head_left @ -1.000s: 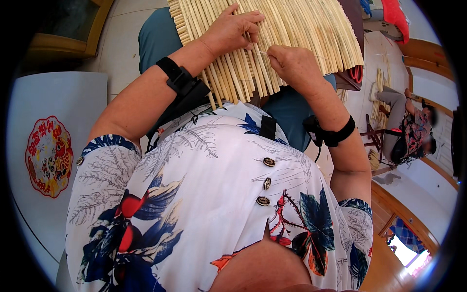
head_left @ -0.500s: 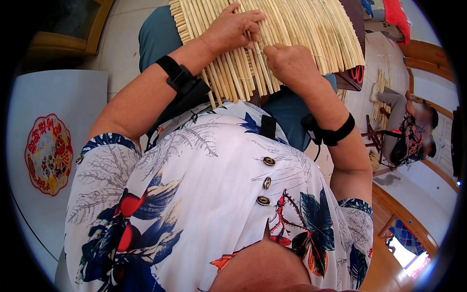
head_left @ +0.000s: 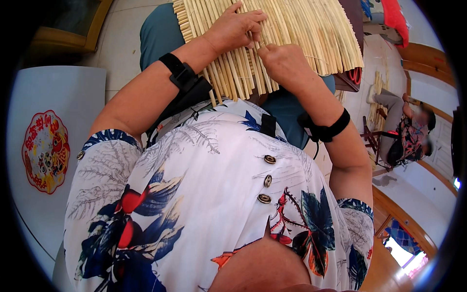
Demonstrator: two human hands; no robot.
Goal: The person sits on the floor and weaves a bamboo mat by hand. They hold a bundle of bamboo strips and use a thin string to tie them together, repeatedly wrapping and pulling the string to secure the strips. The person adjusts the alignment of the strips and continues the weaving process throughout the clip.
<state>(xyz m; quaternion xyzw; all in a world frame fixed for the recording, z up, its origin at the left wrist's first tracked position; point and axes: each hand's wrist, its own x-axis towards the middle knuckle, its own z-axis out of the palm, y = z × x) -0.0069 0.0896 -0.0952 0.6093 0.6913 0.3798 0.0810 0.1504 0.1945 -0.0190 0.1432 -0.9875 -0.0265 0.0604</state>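
A mat of pale, straight reed sticks (head_left: 316, 34) lies over my lap at the top, its near ends uneven. My left hand (head_left: 238, 29) rests on it left of centre, index finger extended, the other fingers bent around some sticks. Just right and below, my right hand (head_left: 284, 63) is closed in a pinch against the mat; what its fingertips hold is hidden. Black straps (head_left: 182, 74) sit on my forearms.
A maroon surface with a red looped item (head_left: 354, 75) is under the mat's right side. A white cabinet (head_left: 58, 82) stands left. At right, another person (head_left: 406, 129) sits on a wooden chair beside loose sticks (head_left: 377, 102). Red cloth (head_left: 394, 19) lies upper right.
My right hand has shifted slightly left and drawn in toward my left hand; the thin cord seen at its fingers a second ago no longer shows. My left hand stays nearly in place.
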